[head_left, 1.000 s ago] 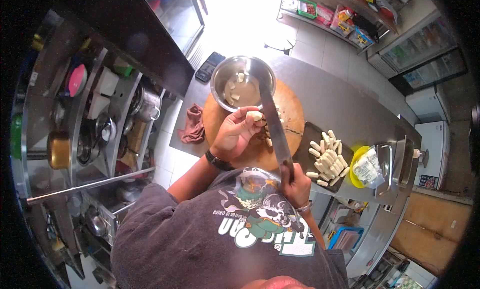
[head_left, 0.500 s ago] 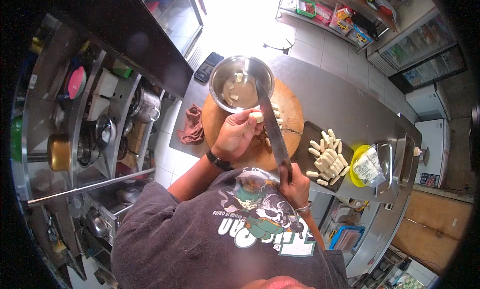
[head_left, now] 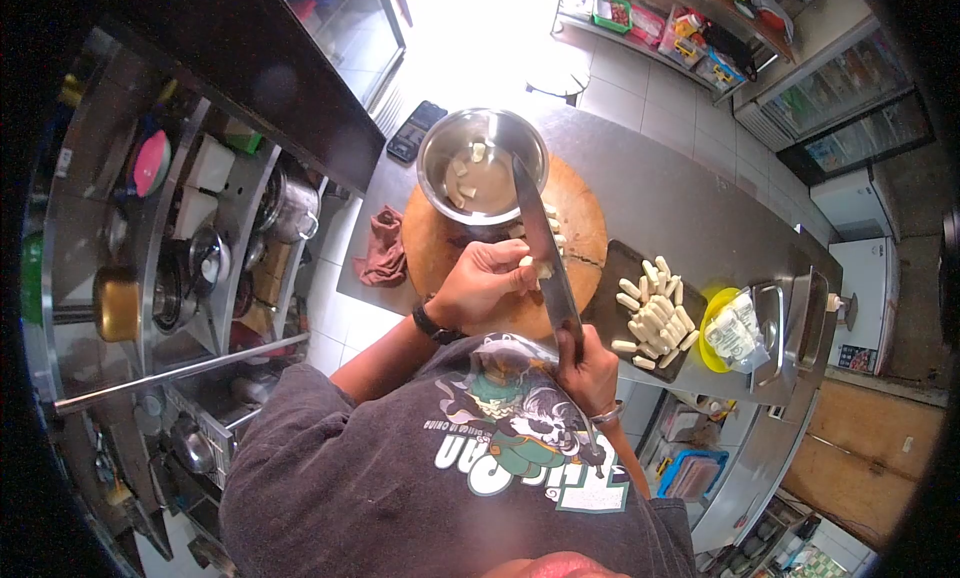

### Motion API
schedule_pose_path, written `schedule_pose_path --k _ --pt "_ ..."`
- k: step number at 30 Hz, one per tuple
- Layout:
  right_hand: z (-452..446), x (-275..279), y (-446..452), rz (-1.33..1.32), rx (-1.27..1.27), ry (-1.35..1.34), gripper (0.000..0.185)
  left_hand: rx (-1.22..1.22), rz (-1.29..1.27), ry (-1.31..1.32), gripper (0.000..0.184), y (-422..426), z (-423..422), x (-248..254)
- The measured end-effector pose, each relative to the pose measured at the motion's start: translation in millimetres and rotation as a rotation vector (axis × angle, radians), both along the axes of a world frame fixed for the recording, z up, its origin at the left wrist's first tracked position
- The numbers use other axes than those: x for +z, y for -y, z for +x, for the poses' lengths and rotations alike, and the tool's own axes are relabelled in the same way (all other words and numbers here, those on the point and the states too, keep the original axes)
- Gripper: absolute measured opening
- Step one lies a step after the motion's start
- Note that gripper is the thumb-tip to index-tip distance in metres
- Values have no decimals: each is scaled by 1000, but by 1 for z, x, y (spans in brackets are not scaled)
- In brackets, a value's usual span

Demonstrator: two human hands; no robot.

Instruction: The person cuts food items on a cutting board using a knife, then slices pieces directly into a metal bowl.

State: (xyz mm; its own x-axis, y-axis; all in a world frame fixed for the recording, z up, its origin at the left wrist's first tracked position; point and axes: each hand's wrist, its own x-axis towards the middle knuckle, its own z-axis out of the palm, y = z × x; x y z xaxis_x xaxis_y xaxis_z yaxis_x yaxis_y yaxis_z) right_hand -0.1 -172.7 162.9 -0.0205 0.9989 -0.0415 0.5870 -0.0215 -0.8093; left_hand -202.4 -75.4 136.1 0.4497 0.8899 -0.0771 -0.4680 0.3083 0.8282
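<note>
My left hand [head_left: 487, 281] pinches a short pale piece of food [head_left: 543, 269] between thumb and fingertips, over the round wooden board [head_left: 583, 203]. In my right hand [head_left: 590, 370] is the handle of a large knife [head_left: 540, 228]. Its long blade points away from me, and its edge lies close beside the held piece; whether they touch I cannot tell. Several pale cut pieces [head_left: 555, 221] rest on the board, partly behind the blade. A steel bowl [head_left: 430, 183], overlapping the board's far side, holds a few cut pieces [head_left: 467, 191].
To the right, a dark tray [head_left: 620, 268] carries a heap of pale finger-shaped pieces [head_left: 660, 318]. Beyond it are a yellow plate [head_left: 713, 356] with a plastic packet and steel pans [head_left: 800, 323]. A brown cloth [head_left: 383, 248] and a black scale [head_left: 415, 133] lie left.
My left hand has moved nearer to me and slightly right, bringing the pale piece from beside the bowl to lower along the blade. The knife has barely moved.
</note>
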Motion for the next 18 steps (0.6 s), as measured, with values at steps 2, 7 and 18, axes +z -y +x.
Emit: schedule_pose_path --k 2,7,18 --pt "0 -1 0 42 6 3 23 -3 -47 60 28 1 0 -2" --pt "1 -2 2 -2 -82 3 23 200 -209 353 24 -5 2 0" --pt "0 -3 2 22 -13 -19 20 244 -42 443 25 -22 -4 0"
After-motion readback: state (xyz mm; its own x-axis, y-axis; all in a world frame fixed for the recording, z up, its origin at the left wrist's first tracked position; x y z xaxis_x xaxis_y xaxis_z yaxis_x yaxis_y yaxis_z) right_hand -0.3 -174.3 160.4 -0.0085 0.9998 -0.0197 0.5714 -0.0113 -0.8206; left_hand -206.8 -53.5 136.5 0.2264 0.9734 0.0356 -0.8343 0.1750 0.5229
